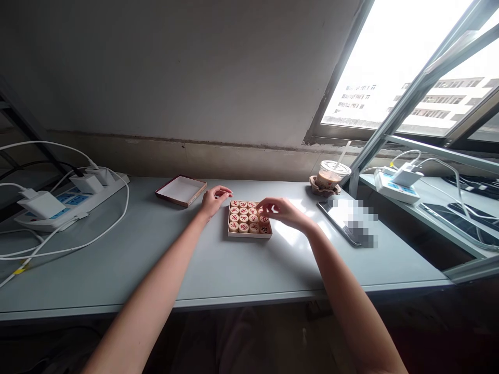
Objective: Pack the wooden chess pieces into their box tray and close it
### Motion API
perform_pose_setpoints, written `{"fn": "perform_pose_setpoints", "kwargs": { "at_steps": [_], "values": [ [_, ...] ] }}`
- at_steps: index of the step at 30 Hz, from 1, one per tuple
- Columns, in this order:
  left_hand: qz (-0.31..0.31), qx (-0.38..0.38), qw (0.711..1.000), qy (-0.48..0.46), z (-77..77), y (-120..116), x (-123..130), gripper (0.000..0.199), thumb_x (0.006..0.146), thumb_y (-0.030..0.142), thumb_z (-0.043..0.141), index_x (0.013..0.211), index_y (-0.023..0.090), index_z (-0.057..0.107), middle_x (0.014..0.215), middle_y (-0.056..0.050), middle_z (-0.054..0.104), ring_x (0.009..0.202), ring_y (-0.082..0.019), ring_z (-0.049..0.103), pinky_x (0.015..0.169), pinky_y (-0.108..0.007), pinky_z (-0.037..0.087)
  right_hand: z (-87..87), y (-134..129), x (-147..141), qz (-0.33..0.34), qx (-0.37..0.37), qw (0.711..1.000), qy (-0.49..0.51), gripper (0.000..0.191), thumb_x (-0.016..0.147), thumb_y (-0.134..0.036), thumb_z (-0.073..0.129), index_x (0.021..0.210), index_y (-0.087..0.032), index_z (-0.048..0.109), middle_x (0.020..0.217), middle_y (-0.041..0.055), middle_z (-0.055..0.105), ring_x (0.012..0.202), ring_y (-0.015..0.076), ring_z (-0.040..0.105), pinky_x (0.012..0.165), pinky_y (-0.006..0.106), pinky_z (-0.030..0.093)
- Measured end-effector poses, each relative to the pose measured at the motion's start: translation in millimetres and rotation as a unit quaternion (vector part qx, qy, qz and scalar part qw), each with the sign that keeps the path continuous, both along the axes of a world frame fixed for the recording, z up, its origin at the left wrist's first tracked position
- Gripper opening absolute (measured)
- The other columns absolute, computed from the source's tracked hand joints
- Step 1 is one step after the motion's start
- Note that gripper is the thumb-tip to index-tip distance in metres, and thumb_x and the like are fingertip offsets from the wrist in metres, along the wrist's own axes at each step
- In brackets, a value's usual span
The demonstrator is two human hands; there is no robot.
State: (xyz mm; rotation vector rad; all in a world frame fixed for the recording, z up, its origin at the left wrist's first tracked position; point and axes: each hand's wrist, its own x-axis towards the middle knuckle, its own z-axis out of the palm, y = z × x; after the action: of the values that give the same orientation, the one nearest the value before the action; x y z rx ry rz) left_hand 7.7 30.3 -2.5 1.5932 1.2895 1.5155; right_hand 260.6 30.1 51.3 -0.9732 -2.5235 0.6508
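Your box (pixel 249 236) sits on the desk (pixel 234 270), looking roughly square, no clear long axis; your right hand (pixel 284 212) is the nearer one, coming over the right side with thumb and finger curved at the pieces (pixel 244 218), can't tell if they're clamped on one; your left hand (pixel 214 201) is just off the far left corner, fingers bunched, can't tell if it's holding anything either

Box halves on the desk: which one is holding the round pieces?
The nearer half, beside the right hand, has red-marked round pieces in rows. The farther half, off to the left, shows its white inside.
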Motion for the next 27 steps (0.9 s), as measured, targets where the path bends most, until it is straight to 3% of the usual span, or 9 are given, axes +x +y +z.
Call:
{"fn": "perform_pose_setpoints", "kwargs": {
  "at_steps": [2,4,7,10,13,15,18,22,27],
  "values": [
    [-0.006,-0.001,1.000,-0.001,1.8,-1.2,1.1,0.015,0.073,0.029,0.056,0.077,0.016,0.062,0.079,-0.005,0.067,0.081,-0.018,0.063,0.078,-0.030,0.046,-4.1,7.8,10.9,-0.108,0.083,0.990,-0.033,0.022,0.086,-0.029,0.050,0.101,-0.019,0.063,0.095,0.0069,0.061,0.086,0.0183,0.054,0.075,0.029,0.041],
    [-0.015,0.000,1.000,-0.014,2.9,-1.5,1.8,0.016,0.075,0.031,0.055,0.079,0.016,0.060,0.077,-0.004,0.067,0.080,-0.017,0.062,0.077,-0.029,0.045,-8.5,14.8,24.0,-0.238,0.126,0.956,-0.117,0.025,0.084,-0.025,0.051,0.106,-0.018,0.062,0.110,0.0123,0.056,0.101,0.0255,0.050,0.084,0.036,0.039],
    [-0.018,-0.003,0.998,-0.052,3.8,-0.8,1.0,0.020,0.078,0.035,0.052,0.084,0.016,0.058,0.076,-0.004,0.067,0.080,-0.017,0.062,0.075,-0.028,0.044,-13.1,21.8,39.9,-0.314,0.057,0.923,-0.214,0.034,0.086,-0.027,0.049,0.117,-0.016,0.057,0.115,0.0164,0.051,0.105,0.0278,0.049,0.083,0.036,0.040],
    [-0.017,-0.018,0.997,-0.079,5.5,-1.3,-1.2,0.026,0.081,0.038,0.049,0.082,0.015,0.060,0.081,-0.007,0.069,0.083,-0.017,0.062,0.074,-0.029,0.044,-14.9,26.3,44.9,-0.284,-0.002,0.935,-0.212,0.033,0.087,-0.027,0.047,0.114,-0.013,0.057,0.102,0.0138,0.057,0.097,0.0224,0.054,0.078,0.029,0.041],
    [-0.018,-0.045,0.996,-0.081,8.0,-4.0,-2.7,0.030,0.082,0.039,0.048,0.086,0.015,0.065,0.088,-0.008,0.070,0.087,-0.019,0.061,0.076,-0.030,0.043,-14.5,28.4,41.5,-0.244,0.012,0.952,-0.184,0.021,0.082,-0.026,0.053,0.096,-0.013,0.063,0.089,0.0095,0.063,0.088,0.0201,0.056,0.075,0.027,0.042],
    [-0.014,-0.062,0.995,-0.082,9.1,-5.6,-3.0,0.032,0.081,0.040,0.048,0.092,0.015,0.067,0.092,-0.008,0.070,0.088,-0.019,0.061,0.077,-0.030,0.043,-11.8,26.5,37.3,-0.188,0.009,0.973,-0.131,0.019,0.081,-0.030,0.055,0.090,-0.015,0.064,0.086,0.0075,0.064,0.081,0.0181,0.058,0.072,0.027,0.043],
    [-0.021,-0.063,0.993,-0.100,9.3,-5.8,-2.6,0.035,0.080,0.041,0.051,0.094,0.014,0.067,0.092,-0.009,0.070,0.090,-0.019,0.061,0.080,-0.031,0.043,-2.3,17.9,29.6,-0.086,-0.045,0.995,-0.028,0.030,0.079,-0.042,0.057,0.097,-0.018,0.064,0.091,0.0062,0.065,0.079,0.0168,0.058,0.069,0.027,0.044],
    [-0.032,-0.048,0.991,-0.117,8.9,-4.2,-1.3,0.037,0.076,0.042,0.058,0.093,0.012,0.068,0.090,-0.011,0.071,0.092,-0.021,0.062,0.082,-0.033,0.044,12.2,4.6,19.4,0.038,-0.118,0.992,-0.013,0.037,0.074,-0.046,0.062,0.100,-0.020,0.066,0.097,0.0054,0.065,0.086,0.0188,0.056,0.071,0.028,0.043],
    [-0.037,-0.045,0.991,-0.120,8.7,-3.7,-0.5,0.040,0.073,0.046,0.062,0.093,0.012,0.069,0.090,-0.011,0.070,0.092,-0.022,0.062,0.083,-0.034,0.044,15.3,0.8,13.6,0.088,-0.131,0.987,-0.036,0.032,0.072,-0.040,0.066,0.096,-0.019,0.067,0.093,0.0043,0.065,0.086,0.0193,0.054,0.074,0.029,0.041]
  ]
}}
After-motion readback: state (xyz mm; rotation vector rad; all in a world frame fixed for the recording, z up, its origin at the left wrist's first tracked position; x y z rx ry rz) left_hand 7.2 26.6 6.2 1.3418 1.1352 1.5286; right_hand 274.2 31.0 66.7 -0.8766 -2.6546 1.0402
